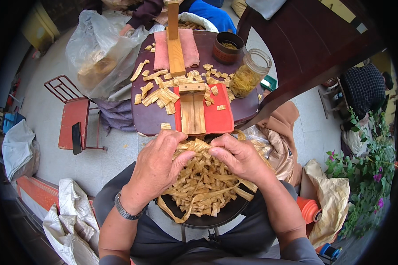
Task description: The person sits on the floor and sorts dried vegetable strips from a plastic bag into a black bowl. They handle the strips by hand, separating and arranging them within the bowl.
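Note:
My left hand [157, 161] and my right hand [241, 157] both pinch a twisted golden-brown dried strip [195, 145] between thumbs and fingers. They hold it just above a dark round pan [198, 225] between my knees. Short cut pieces [203, 185] of the same material fill the pan, with some long strips trailing over them. Just beyond my fingers, a wooden block tool [193, 115] with a raised crosspiece rests on a red cloth [220, 119] at the table's near edge.
Loose pieces [163, 95] lie scattered over the purple table [154, 121]. A glass jar [247, 75] and a brown bowl [228, 48] stand at its right. A phone [76, 138] lies on a red folding chair [73, 123]. Across the table is another person's sleeve [145, 13].

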`<state>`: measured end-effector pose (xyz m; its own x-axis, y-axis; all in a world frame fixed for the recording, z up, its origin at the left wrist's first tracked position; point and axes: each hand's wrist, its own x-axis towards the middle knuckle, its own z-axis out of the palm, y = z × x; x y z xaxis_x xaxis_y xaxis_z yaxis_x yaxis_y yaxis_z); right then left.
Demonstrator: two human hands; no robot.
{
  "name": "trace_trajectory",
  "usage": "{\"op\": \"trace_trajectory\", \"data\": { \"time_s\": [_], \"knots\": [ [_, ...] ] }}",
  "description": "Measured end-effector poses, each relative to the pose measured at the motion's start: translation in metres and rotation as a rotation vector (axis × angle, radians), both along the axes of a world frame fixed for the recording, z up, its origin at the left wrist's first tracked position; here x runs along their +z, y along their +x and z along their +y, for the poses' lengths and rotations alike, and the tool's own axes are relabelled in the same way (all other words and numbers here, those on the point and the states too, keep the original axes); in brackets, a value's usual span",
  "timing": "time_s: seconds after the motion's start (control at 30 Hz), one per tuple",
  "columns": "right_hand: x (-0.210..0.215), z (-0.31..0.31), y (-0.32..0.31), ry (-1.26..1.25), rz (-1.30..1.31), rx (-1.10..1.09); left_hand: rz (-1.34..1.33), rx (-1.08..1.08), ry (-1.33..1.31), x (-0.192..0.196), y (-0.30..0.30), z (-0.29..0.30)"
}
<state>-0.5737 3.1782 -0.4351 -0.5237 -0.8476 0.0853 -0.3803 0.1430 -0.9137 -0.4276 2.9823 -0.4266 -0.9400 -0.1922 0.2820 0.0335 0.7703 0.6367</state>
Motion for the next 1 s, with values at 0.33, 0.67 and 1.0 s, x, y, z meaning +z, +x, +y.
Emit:
{"op": "trace_trajectory", "data": {
  "time_s": [0.33, 0.67, 1.0],
  "knots": [
    [-0.012, 0.02, -0.026, 0.034, 0.057, 0.071, -0.371, -0.15, 0.62, 0.006, 0.016, -0.003],
    [-0.023, 0.014, -0.023, 0.133, 0.133, -0.033, -0.221, 0.011, -0.328, -0.013, 0.002, 0.014],
    [-0.042, 0.011, -0.011, 0.142, 0.349, 0.176, -0.423, 0.051, -0.819, -0.02, -0.009, 0.089]
  ]
}}
